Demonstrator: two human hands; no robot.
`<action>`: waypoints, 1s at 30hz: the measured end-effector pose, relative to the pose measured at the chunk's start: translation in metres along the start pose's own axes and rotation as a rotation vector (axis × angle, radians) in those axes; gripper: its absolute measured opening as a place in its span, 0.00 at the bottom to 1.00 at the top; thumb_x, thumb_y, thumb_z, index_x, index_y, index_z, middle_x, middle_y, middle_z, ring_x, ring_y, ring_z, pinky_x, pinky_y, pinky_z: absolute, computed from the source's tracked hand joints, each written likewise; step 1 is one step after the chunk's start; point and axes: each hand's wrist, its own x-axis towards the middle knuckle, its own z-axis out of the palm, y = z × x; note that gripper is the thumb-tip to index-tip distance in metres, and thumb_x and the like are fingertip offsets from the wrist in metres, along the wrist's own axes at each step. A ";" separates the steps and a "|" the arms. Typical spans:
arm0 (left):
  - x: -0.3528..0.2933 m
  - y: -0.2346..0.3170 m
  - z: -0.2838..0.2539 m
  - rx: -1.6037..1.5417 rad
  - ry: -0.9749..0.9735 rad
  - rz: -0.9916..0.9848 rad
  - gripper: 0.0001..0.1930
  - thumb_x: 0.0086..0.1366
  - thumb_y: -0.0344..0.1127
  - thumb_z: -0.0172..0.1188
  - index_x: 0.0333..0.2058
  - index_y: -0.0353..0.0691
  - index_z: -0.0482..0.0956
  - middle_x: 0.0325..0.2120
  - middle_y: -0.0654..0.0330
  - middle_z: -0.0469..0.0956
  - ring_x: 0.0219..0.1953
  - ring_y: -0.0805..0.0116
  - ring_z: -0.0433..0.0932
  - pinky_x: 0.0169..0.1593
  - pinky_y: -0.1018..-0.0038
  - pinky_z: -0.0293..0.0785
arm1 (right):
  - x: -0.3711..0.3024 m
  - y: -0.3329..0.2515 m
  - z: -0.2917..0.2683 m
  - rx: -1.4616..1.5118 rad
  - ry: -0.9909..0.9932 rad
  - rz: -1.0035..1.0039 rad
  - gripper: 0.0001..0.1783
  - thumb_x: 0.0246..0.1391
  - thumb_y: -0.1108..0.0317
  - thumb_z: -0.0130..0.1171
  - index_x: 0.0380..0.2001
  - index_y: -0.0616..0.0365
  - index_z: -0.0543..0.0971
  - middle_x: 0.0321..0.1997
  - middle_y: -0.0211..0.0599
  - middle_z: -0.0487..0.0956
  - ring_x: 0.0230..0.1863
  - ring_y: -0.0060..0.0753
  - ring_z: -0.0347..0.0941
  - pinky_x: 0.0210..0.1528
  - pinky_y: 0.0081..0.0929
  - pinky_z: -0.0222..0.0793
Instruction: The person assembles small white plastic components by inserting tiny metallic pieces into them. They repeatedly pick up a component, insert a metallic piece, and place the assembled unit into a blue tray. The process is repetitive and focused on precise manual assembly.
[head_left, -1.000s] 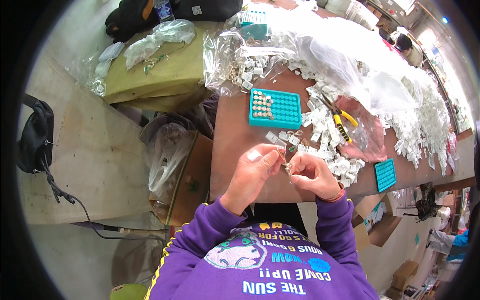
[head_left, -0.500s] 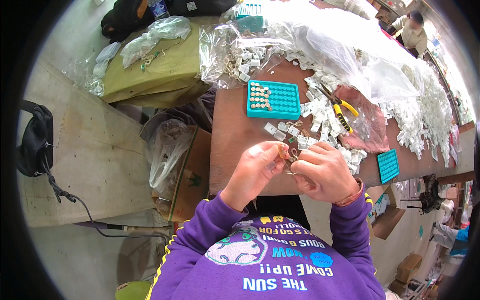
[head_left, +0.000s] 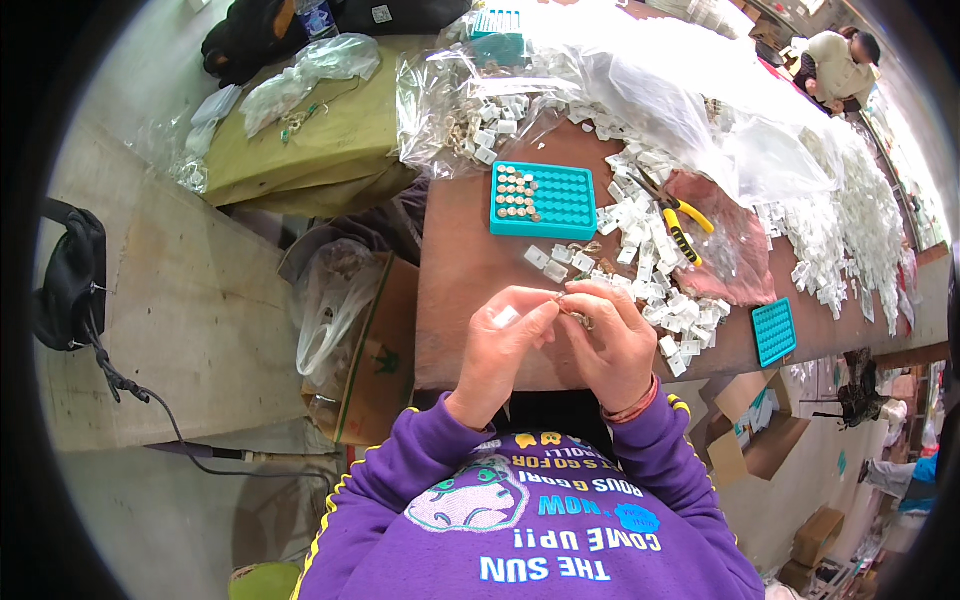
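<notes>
My left hand [head_left: 492, 355] and my right hand [head_left: 618, 350] meet at the fingertips above the table's near edge. Both are closed in a pinch. A small white plastic piece [head_left: 506, 317] shows in my left hand, tucked against the fingers. Thin light wires [head_left: 584, 320] show at my right fingertips; what joins them is mostly hidden. Just beyond lie several loose white plastic cases [head_left: 545, 262]. Behind these sits a teal grid tray [head_left: 565, 200], its left part filled with small round silver discs [head_left: 515, 190].
Pliers with yellow-black handles [head_left: 683, 235] lie on a pink cloth [head_left: 735, 260] among heaped white cases [head_left: 690, 315]. A second teal tray [head_left: 774, 332] is at the table's right edge. Clear plastic bags [head_left: 760, 160] cover the back. A cardboard box [head_left: 385, 350] stands left; another person [head_left: 838, 70] is far right.
My right hand has shifted left and turned, its fingertips now against my left hand's. The orange-brown piece and wire loops between them are now mostly covered. The far person has moved right.
</notes>
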 end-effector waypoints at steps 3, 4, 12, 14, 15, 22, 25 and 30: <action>-0.002 -0.002 0.000 0.007 0.018 -0.012 0.08 0.65 0.30 0.59 0.41 0.34 0.78 0.30 0.64 0.78 0.30 0.79 0.73 0.35 0.82 0.68 | -0.002 0.003 0.002 0.020 0.021 -0.010 0.12 0.45 0.80 0.66 0.36 0.59 0.80 0.36 0.40 0.80 0.36 0.36 0.79 0.36 0.26 0.75; -0.003 -0.002 0.001 -0.005 0.021 -0.013 0.08 0.65 0.30 0.59 0.41 0.34 0.78 0.30 0.64 0.78 0.30 0.79 0.73 0.35 0.82 0.68 | -0.003 0.003 0.002 0.021 0.030 -0.017 0.12 0.45 0.79 0.66 0.36 0.59 0.80 0.36 0.39 0.80 0.35 0.36 0.78 0.34 0.26 0.75; -0.004 -0.002 0.002 0.032 0.006 -0.003 0.09 0.66 0.31 0.58 0.43 0.35 0.76 0.32 0.63 0.77 0.33 0.78 0.73 0.37 0.82 0.69 | -0.006 0.003 0.006 0.011 0.055 0.034 0.11 0.45 0.79 0.66 0.35 0.59 0.80 0.33 0.39 0.80 0.31 0.35 0.78 0.32 0.25 0.75; -0.003 0.000 -0.001 -0.084 0.007 -0.078 0.11 0.67 0.30 0.57 0.47 0.35 0.73 0.36 0.61 0.77 0.38 0.76 0.74 0.42 0.80 0.70 | -0.005 0.003 0.007 -0.007 0.042 0.065 0.10 0.46 0.79 0.65 0.34 0.60 0.80 0.32 0.38 0.80 0.30 0.34 0.78 0.31 0.24 0.74; -0.003 0.002 -0.003 -0.213 0.024 -0.143 0.13 0.67 0.30 0.56 0.49 0.34 0.71 0.39 0.59 0.76 0.41 0.74 0.75 0.46 0.78 0.71 | -0.004 0.005 0.006 -0.012 0.031 0.084 0.09 0.47 0.79 0.65 0.34 0.61 0.80 0.31 0.37 0.81 0.30 0.31 0.78 0.31 0.23 0.74; -0.001 0.006 -0.025 -0.397 -0.055 -0.298 0.19 0.68 0.27 0.52 0.56 0.31 0.63 0.51 0.53 0.71 0.55 0.63 0.72 0.63 0.66 0.66 | 0.001 0.021 0.002 0.803 -0.209 0.744 0.05 0.54 0.78 0.61 0.35 0.65 0.77 0.32 0.34 0.81 0.32 0.21 0.77 0.36 0.18 0.73; -0.002 0.003 -0.029 -0.211 -0.085 -0.217 0.17 0.69 0.28 0.52 0.55 0.30 0.66 0.50 0.54 0.72 0.52 0.66 0.74 0.60 0.68 0.69 | 0.002 0.024 0.004 0.934 -0.279 0.798 0.05 0.56 0.75 0.60 0.36 0.64 0.77 0.32 0.35 0.81 0.30 0.21 0.77 0.35 0.17 0.71; -0.003 0.002 -0.033 0.137 -0.085 0.002 0.16 0.66 0.29 0.58 0.51 0.32 0.72 0.44 0.59 0.77 0.46 0.73 0.76 0.52 0.75 0.73 | 0.001 0.021 0.005 1.089 -0.349 0.910 0.07 0.57 0.71 0.61 0.36 0.63 0.77 0.32 0.34 0.80 0.30 0.21 0.76 0.33 0.16 0.70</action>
